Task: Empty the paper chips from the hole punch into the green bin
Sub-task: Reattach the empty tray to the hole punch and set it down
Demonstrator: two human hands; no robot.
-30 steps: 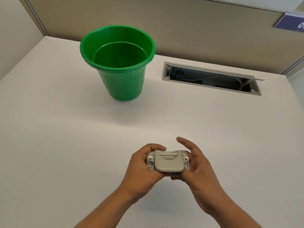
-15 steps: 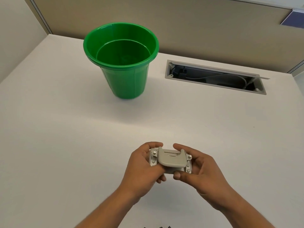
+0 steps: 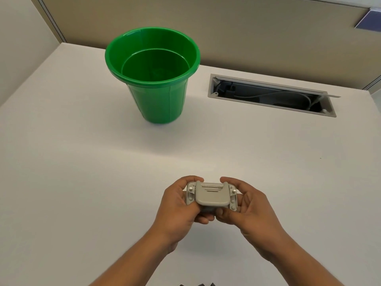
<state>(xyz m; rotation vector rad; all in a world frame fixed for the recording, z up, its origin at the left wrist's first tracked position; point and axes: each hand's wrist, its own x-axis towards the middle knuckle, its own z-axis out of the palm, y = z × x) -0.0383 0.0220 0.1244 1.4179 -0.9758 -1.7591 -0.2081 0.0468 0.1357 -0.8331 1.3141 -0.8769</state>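
The grey hole punch [image 3: 212, 196] sits clasped between the left hand [image 3: 177, 209] and right hand [image 3: 250, 211], well short of the green bin [image 3: 156, 104].

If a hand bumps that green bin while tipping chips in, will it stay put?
Probably not firmly. The green bin looks like thin, empty plastic, so likely light. It narrows toward its base, so a knock near the rim may tip or slide it on the smooth desk.

You find no readable text, label, brand, number or sign anywhere in this view. The blue-violet rectangular plate [image 3: 369, 20] on the beige partition wall at upper right is cut off by the frame edge and shows you no legible characters. The small grey plastic hole punch [image 3: 212, 195] shows no markings you can read.
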